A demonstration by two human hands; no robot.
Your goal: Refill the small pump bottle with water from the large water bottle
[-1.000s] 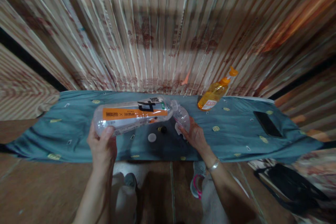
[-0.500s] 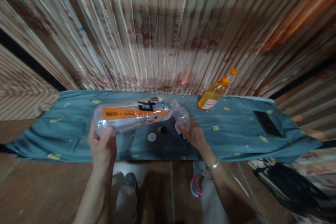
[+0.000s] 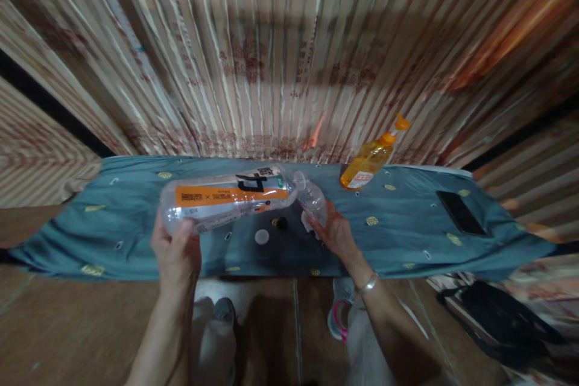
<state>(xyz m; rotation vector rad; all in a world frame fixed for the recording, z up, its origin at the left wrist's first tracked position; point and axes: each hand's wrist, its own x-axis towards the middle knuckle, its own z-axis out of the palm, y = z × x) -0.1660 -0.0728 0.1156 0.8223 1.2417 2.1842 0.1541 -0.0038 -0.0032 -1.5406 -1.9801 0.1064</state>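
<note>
My left hand [image 3: 177,247] is closed round the base of a large clear plastic bottle [image 3: 215,205] with an orange and white label. The bottle lies nearly level in the air, its neck toward the right. My right hand [image 3: 337,230] grips a smaller clear plastic bottle [image 3: 313,198], tilted with its mouth up and left. The two bottle mouths meet or nearly meet; whether they touch I cannot tell. Below them on the cloth are a white cap [image 3: 262,237] and a black cap [image 3: 281,223].
A pump bottle of orange liquid [image 3: 366,164] stands at the back right of the teal cloth-covered table [image 3: 126,211]. Farther right lies a black phone [image 3: 461,213]. A striped curtain [image 3: 271,60] hangs behind. On the floor at right is a black bag [image 3: 506,319].
Almost nothing differs. Both hands keep their hold, and the two bottles stay mouth to mouth in nearly the same place.
</note>
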